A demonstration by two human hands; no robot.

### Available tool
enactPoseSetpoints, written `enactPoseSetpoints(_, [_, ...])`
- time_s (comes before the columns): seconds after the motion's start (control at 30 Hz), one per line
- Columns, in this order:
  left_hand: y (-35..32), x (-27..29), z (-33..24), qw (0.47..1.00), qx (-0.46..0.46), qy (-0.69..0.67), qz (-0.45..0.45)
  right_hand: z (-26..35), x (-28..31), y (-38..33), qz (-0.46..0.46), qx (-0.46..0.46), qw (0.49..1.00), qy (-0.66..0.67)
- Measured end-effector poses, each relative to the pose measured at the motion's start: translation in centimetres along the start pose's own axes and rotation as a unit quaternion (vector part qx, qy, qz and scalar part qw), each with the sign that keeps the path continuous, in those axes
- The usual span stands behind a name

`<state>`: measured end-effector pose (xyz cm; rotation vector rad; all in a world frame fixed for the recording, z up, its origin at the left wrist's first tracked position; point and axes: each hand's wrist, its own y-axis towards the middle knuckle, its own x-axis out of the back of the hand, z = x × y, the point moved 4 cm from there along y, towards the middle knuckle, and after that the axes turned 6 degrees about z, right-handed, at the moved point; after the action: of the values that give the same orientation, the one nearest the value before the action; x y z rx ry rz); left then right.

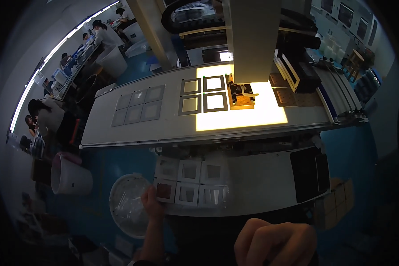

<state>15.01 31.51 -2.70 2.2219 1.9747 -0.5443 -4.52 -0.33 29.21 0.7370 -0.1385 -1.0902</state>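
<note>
On the near table lies a sheet of several pale square frames (189, 193) in two rows, with clear glossy plastic showing at its right side. One frame, at the lower left, has a dark reddish middle (165, 191). My left hand (152, 204) is closed at the left edge of this sheet, by the reddish frame, its fingertips partly hidden. Close to the camera at the lower right, my right hand (277, 244) is curled with knuckles up. Whatever its fingers hold, if anything, is hidden.
Beyond stands a long machine table (173, 129) with a glowing panel (264, 116), dark square frames (215, 102), a grey frame sheet (139, 104) and a machine head (243, 95). A round white tub (112, 199) stands left, a black pad (303, 175) right. Co-workers (48, 113) sit far left.
</note>
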Motion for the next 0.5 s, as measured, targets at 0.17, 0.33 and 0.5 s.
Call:
enactPoseSetpoints(0.17, [-0.4,0.8,-0.6,1.000,0.011,0.010,-0.003,-2.0,3.0,-1.7,-0.124,0.086,0.971,-0.185])
enactPoseSetpoints(0.33, [-1.0,-0.2,-2.0,0.999,0.036,0.002,0.002,-11.8,11.9,-9.8,-0.300,-0.185,0.860,-0.369])
enactPoseSetpoints(0.5, [-2.4,-0.8,-5.2,1.000,0.022,0.015,-0.016,-20.5,16.4,-16.4,-0.262,-0.279,0.730,-0.565])
